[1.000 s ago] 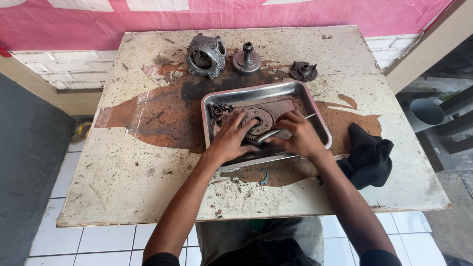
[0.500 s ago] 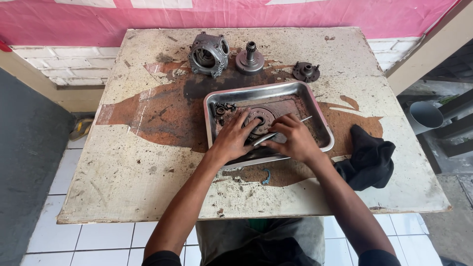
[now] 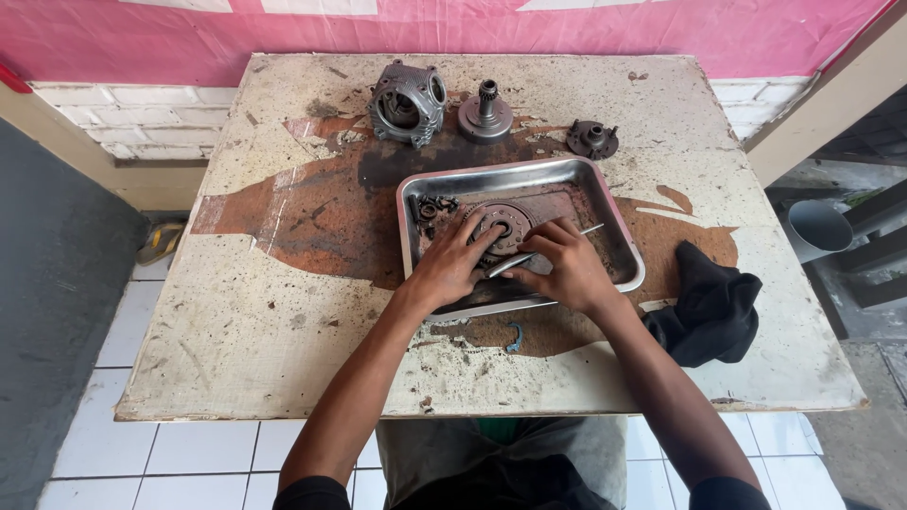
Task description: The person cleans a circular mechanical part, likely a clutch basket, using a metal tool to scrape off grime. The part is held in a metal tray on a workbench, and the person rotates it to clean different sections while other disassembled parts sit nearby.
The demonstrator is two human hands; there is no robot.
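Here, inside a steel tray [image 3: 614, 241] on the worn worktop [image 3: 283, 312], the left hand [image 3: 452, 269] presses spread fingers on a round toothed disc [image 3: 498, 225], while the right hand [image 3: 567, 266] pinches a thin metal rod [image 3: 529, 256].

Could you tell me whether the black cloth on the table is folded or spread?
Neither: the black cloth lies crumpled in a heap.

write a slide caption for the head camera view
Both hands, left hand and right hand, work a round geared part in a metal tray on a worn table.
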